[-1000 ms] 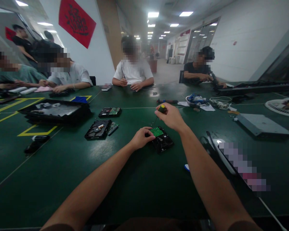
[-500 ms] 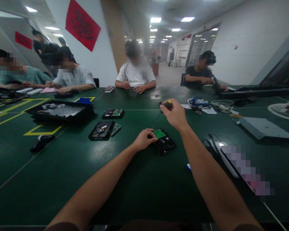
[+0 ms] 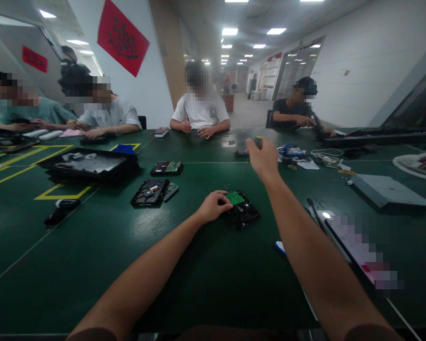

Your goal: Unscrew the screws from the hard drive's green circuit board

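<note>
A black hard drive [image 3: 244,214] with a small green circuit board [image 3: 234,198] on top lies on the dark green table [image 3: 184,265] in front of me. My left hand [image 3: 213,206] rests at its left edge, fingers curled on the board and drive. My right hand [image 3: 264,158] is stretched out farther back and to the right, above the table, closed around a screwdriver [image 3: 254,143] with a yellow-green handle and its thin shaft pointing down.
An opened hard drive [image 3: 149,192] and another drive [image 3: 166,167] lie to the left, beside a black tray [image 3: 88,163]. A grey metal case [image 3: 386,189], cables [image 3: 326,155] and a small bowl of parts [image 3: 291,152] sit right. Several people sit around the table's far side.
My right hand has lifted the screwdriver off the drive and carried it back and to the right. My left hand has stayed on the drive.
</note>
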{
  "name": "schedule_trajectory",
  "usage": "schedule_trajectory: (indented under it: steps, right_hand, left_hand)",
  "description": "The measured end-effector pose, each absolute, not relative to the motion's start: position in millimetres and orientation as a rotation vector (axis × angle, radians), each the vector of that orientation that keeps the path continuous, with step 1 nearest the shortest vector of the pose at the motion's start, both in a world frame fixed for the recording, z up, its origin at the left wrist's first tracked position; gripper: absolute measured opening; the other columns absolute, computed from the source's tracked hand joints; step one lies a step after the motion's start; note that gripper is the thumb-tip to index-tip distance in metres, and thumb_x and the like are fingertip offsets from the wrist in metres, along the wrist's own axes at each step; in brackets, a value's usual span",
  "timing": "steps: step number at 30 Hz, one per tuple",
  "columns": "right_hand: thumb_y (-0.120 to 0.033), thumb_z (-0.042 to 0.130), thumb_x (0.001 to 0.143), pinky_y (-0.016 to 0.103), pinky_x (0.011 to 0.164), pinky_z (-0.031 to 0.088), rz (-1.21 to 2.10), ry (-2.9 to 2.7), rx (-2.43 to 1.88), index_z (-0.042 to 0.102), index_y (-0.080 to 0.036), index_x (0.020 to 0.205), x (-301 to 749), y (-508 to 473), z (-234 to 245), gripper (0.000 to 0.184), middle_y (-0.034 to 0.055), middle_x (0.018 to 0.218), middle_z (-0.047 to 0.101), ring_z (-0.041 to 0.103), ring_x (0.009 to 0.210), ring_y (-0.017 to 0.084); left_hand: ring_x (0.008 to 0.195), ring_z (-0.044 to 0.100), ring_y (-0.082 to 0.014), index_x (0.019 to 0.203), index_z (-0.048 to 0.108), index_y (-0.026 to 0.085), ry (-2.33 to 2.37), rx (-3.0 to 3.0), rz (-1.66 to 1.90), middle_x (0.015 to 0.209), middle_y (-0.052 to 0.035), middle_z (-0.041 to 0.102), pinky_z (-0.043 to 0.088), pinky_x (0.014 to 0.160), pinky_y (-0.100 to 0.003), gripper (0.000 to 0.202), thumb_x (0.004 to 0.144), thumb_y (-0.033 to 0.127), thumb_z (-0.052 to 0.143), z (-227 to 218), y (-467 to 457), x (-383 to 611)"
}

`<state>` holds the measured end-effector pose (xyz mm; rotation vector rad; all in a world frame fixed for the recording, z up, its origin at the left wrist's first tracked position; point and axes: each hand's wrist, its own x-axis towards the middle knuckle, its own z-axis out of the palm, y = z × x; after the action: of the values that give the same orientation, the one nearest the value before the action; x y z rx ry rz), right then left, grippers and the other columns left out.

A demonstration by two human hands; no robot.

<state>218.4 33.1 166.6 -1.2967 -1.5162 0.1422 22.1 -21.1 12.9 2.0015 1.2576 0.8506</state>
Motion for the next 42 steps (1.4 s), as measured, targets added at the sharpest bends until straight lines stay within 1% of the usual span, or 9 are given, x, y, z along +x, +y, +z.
schedule_trajectory:
  steps: [6, 8, 10, 12, 21, 25, 32, 36, 42]
  right_hand:
    - [-0.029, 0.051, 0.094, 0.038, 0.086, 0.048, 0.058, -1.827, -1.655, 0.073, -0.014, 0.098, 215, 64, 139, 0.027, 0.0182, 0.101, 0.074, 0.068, 0.098, 0.030]
    - [-0.024, 0.056, 0.091, 0.033, 0.091, 0.047, 0.099, -2.113, -1.739, 0.075, -0.017, 0.103, 213, 71, 123, 0.024, 0.0160, 0.112, 0.074, 0.067, 0.108, 0.029]
    - [-0.020, 0.067, 0.083, 0.028, 0.089, 0.048, 0.178, -2.237, -1.759, 0.078, -0.021, 0.095, 210, 76, 105, 0.017, 0.0109, 0.108, 0.077, 0.069, 0.106, 0.026]
    - [-0.018, 0.072, 0.078, 0.026, 0.085, 0.049, 0.233, -2.304, -1.798, 0.079, -0.021, 0.088, 205, 81, 89, 0.013, 0.0101, 0.102, 0.078, 0.071, 0.102, 0.025]
    - [-0.025, 0.076, 0.081, 0.024, 0.082, 0.050, 0.302, -2.448, -1.805, 0.079, -0.022, 0.097, 186, 99, 56, 0.017, 0.0093, 0.107, 0.077, 0.071, 0.102, 0.022]
    - [-0.023, 0.074, 0.082, 0.025, 0.081, 0.051, 0.305, -2.488, -1.770, 0.080, -0.021, 0.093, 184, 101, 53, 0.012, 0.0111, 0.105, 0.077, 0.071, 0.100, 0.024]
    - [-0.022, 0.079, 0.078, 0.023, 0.083, 0.051, 0.345, -2.549, -1.685, 0.081, -0.023, 0.089, 185, 99, 58, 0.012, 0.0068, 0.100, 0.079, 0.072, 0.099, 0.023]
    - [-0.023, 0.080, 0.077, 0.021, 0.080, 0.051, 0.358, -2.589, -1.650, 0.081, -0.023, 0.087, 184, 96, 57, 0.010, 0.0048, 0.097, 0.079, 0.072, 0.095, 0.021]
    - [-0.023, 0.075, 0.080, 0.021, 0.083, 0.051, 0.293, -2.635, -1.632, 0.081, -0.022, 0.090, 184, 98, 52, 0.012, 0.0051, 0.100, 0.079, 0.072, 0.099, 0.021]
  left_hand:
    - [0.127, 0.059, -0.0278, 0.082, 0.076, 0.021, 1.246, 2.008, 0.867, 0.134, -0.0095, 0.064, 0.045, 0.109, -0.044, 0.011, 0.081, 0.032, 0.078, 11, -20, 22]
    - [0.126, 0.059, -0.0278, 0.082, 0.076, 0.021, 1.251, 2.005, 0.861, 0.134, -0.0093, 0.063, 0.045, 0.109, -0.044, 0.011, 0.081, 0.031, 0.078, 10, -19, 22]
    - [0.126, 0.059, -0.0280, 0.082, 0.076, 0.021, 1.266, 2.000, 0.852, 0.136, -0.0090, 0.063, 0.045, 0.109, -0.044, 0.010, 0.080, 0.031, 0.078, 10, -19, 22]
    - [0.125, 0.059, -0.0282, 0.081, 0.077, 0.022, 1.274, 2.001, 0.844, 0.136, -0.0086, 0.062, 0.044, 0.110, -0.044, 0.010, 0.080, 0.031, 0.078, 10, -19, 22]
    - [0.125, 0.059, -0.0291, 0.080, 0.077, 0.023, 1.254, 2.036, 0.834, 0.138, -0.0071, 0.062, 0.043, 0.111, -0.045, 0.010, 0.081, 0.033, 0.077, 14, -19, 21]
    - [0.125, 0.059, -0.0288, 0.080, 0.077, 0.022, 1.242, 2.048, 0.836, 0.137, -0.0079, 0.062, 0.043, 0.111, -0.045, 0.011, 0.082, 0.033, 0.076, 17, -20, 21]
    - [0.125, 0.058, -0.0302, 0.082, 0.078, 0.023, 1.270, 2.028, 0.810, 0.137, -0.0079, 0.062, 0.043, 0.112, -0.047, 0.011, 0.082, 0.034, 0.076, 18, -22, 20]
    - [0.125, 0.058, -0.0299, 0.081, 0.077, 0.022, 1.240, 2.043, 0.828, 0.137, -0.0086, 0.062, 0.043, 0.110, -0.045, 0.011, 0.082, 0.033, 0.076, 18, -22, 21]
    - [0.123, 0.060, -0.0280, 0.081, 0.077, 0.022, 1.244, 2.036, 0.837, 0.135, -0.0080, 0.062, 0.044, 0.109, -0.042, 0.011, 0.082, 0.032, 0.076, 15, -21, 21]
